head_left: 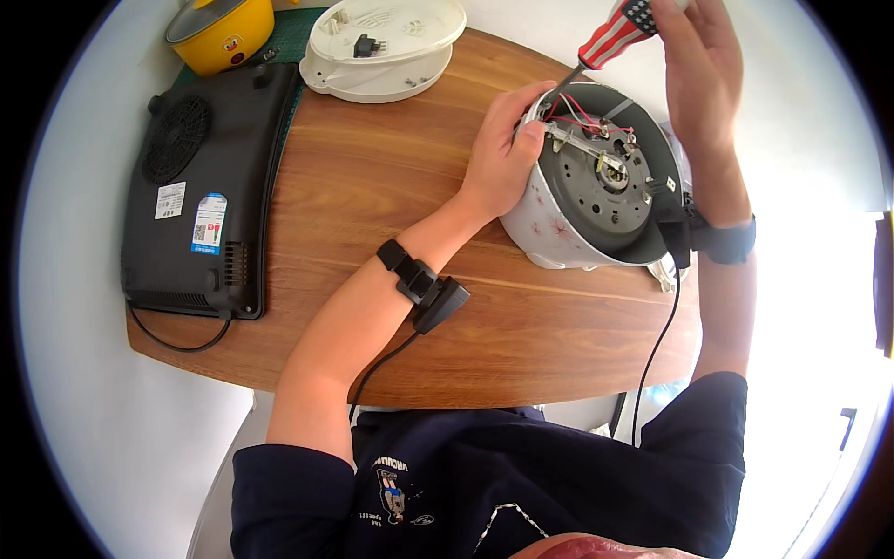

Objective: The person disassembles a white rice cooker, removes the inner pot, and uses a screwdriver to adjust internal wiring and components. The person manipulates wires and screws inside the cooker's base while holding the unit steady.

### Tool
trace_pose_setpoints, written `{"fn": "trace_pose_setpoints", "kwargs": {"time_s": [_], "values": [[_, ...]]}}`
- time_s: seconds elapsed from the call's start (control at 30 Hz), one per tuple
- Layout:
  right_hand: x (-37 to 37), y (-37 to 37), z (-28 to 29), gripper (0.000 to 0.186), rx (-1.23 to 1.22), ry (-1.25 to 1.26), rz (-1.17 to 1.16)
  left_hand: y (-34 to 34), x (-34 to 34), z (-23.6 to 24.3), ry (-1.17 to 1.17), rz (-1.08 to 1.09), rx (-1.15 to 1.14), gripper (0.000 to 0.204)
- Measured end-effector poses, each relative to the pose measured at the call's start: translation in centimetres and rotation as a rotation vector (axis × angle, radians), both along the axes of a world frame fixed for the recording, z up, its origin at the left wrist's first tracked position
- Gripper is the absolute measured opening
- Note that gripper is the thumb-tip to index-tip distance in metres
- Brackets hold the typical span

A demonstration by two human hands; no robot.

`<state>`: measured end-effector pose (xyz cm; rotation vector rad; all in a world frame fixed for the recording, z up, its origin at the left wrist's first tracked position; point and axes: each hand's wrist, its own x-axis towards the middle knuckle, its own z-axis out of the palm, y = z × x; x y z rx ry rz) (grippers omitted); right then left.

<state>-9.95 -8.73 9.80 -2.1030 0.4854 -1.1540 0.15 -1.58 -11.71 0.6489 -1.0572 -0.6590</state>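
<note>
A white rice cooker body [554,224] with a pink flower print is tilted on the table, its open underside turned up. Inside it are a grey metal plate [596,200], red and white wires [582,116] and a metal bracket. My left hand [498,158] grips the near-left wall, thumb over the rim. In my right hand [698,74], raised above the far side, is a screwdriver [615,37] with a red, white and blue handle. Its shaft slants down to the rim beside my left fingers. The tip is hidden there, so I cannot tell what it touches.
An overturned black induction cooker [191,238] lies at the left, its cord curling below. Behind it is a yellow pot [219,42] by a green mat [291,33]. A white plastic cover [410,23] holds a black plug piece [368,45]. Black cables trail from both wrist straps.
</note>
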Motion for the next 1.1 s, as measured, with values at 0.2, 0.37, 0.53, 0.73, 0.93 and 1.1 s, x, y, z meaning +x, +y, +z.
{"fn": "trace_pose_setpoints", "kwargs": {"time_s": [0.2,0.37,0.53,0.73,0.93,1.1], "values": [[1.4,1.0,-1.0,0.043,-0.104,-0.130,-0.094,-0.1,-0.3,-0.1,-0.004,0.003,0.007,0.049],[-1.2,-2.1,-0.4,0.042,-0.059,-0.048,0.132,0.0,0.1,0.1,-0.010,-0.005,0.003,0.048],[0.8,0.8,-1.4,0.040,-0.087,-0.159,-0.073,-0.1,0.1,-0.1,-0.032,0.014,0.016,0.047],[0.0,0.7,0.0,0.042,-0.038,0.047,-0.127,0.4,0.3,0.3,-0.071,-0.022,0.060,0.059],[0.2,0.5,-0.3,0.048,0.100,-0.180,0.092,0.1,0.3,0.0,-0.057,0.004,0.025,0.053],[-1.6,-1.0,-0.2,0.048,-0.120,-0.001,0.286,0.0,0.1,0.1,-0.042,0.019,0.011,0.050]]}}
